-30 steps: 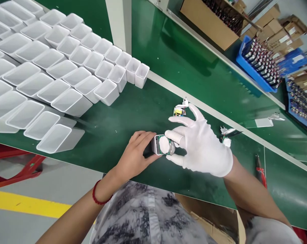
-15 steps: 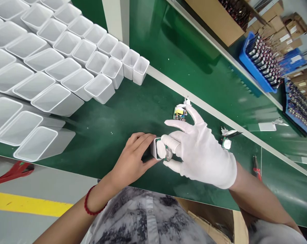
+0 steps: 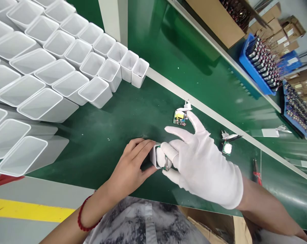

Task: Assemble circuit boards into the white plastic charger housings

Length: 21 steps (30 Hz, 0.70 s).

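Charger shell low on the green belt, at six o'clock from the loose circuit board, long axis lying nine-to-three. Clasped at its nine o'clock end by the bare left hand, fingers curled closed over it. Gloved right hand at three o'clock, index and thumb pinched on the board insert at the shell's open mouth, other fingers splayed. Both hands touching; right nearer the opening.

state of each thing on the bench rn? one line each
left hand: bare, gripping the white charger shell
white charger shell: on its side, board partly inserted
right hand: gloved, pressing the board
loose circuit board: flat on belt, untouched
empty white shells: upright, open ends up
red-handled tool: lying on belt
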Motion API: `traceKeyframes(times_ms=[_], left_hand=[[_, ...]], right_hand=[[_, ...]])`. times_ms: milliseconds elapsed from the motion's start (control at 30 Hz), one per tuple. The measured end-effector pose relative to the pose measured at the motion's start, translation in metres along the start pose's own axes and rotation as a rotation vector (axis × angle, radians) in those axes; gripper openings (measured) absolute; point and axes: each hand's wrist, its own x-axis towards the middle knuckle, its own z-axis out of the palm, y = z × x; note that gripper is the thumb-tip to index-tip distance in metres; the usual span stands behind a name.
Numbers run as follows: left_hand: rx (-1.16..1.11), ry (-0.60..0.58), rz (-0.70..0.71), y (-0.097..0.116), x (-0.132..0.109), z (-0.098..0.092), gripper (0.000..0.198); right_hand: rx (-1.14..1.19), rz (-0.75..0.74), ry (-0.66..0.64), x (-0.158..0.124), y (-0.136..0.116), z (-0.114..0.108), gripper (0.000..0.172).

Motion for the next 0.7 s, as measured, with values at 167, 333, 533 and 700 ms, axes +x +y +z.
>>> traceKeyframes(times_ms=[167,333,533,700], left_hand=[[-0.005,-0.015,-0.011,-0.001,-0.002,0.002,0.057],[-0.039,-0.004,-0.015,-0.001,-0.001,0.0,0.053],[-0.021,0.024,-0.03,0.003,0.001,0.003,0.049],[-0.018,-0.03,-0.08,0.008,0.0,-0.006,0.063]], right_hand=[[-0.082,0.004,-0.013,0.008,-0.007,0.003,0.011],[-0.092,-0.054,0.1,0.001,-0.015,0.0,0.039],[0.233,0.338,0.535,-0.047,-0.019,0.045,0.034],[0.73,0.521,0.35,-0.029,-0.021,0.095,0.039]])
